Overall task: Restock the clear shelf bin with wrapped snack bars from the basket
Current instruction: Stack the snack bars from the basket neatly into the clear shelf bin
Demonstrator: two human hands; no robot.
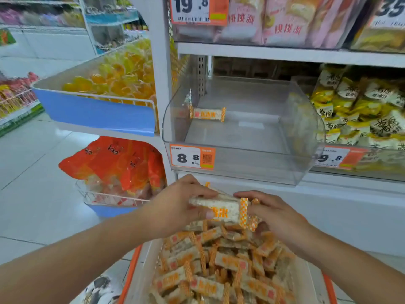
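I am gripping a stack of white-and-orange wrapped snack bars (221, 210) between my left hand (175, 207) and right hand (276, 216) above the orange-rimmed basket (129, 275), aiming them at the near-empty clear plastic shelf bin (241, 154) at twelve o'clock.

Both forearms reach in from the near edge, converging mid-frame | left hand (175, 205) knuckles up, fingers curled over the top, thumb pressed on the near face of a bundle of snack bars (219, 208) | right hand (278, 218) at the bundle's right end, fingers curled round it | wrists level, bare.
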